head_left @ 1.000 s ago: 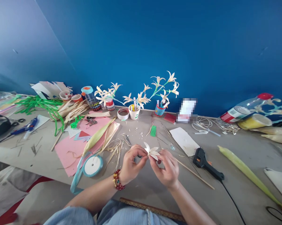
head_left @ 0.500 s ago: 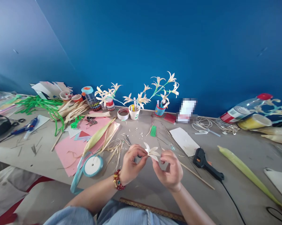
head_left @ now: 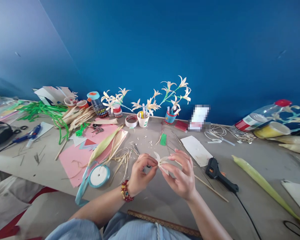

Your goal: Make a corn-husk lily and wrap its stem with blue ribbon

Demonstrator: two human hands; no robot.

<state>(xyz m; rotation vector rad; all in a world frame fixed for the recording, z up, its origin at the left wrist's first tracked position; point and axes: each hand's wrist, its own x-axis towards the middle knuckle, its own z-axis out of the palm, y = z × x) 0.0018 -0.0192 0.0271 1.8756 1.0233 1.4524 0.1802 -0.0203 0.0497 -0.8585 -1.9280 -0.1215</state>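
**Fingers Meet at a Pale Flower**

A pale, narrow-petaled flower [head_left: 161, 163] sits between two bare hands above a gray table [head_left: 153, 203], its base pinched between the thumb and forefinger of the left hand [head_left: 142, 173]. The right hand [head_left: 181, 175] is open at the flower's other side, thumb and fingers spread around the petals; how firmly they touch, if at all, cannot be told. A beaded bracelet [head_left: 126, 191] circles the left wrist.

Left of the hands, a spool of blue ribbon [head_left: 99, 176] lies beside pink paper [head_left: 68, 163], with a pale green husk [head_left: 103, 146] resting partly on the sheet. Right of the hands, a thin wooden stick [head_left: 211, 188] slants toward the wearer, near a black glue gun [head_left: 221, 173] with its cord trailing down. A white card [head_left: 196, 150] lies beyond the right hand. Farther ahead of both hands, a white cup [head_left: 143, 120] and a blue-and-red container [head_left: 170, 117] stand near more pale blossoms [head_left: 152, 106] against a blue wall [head_left: 140, 43].
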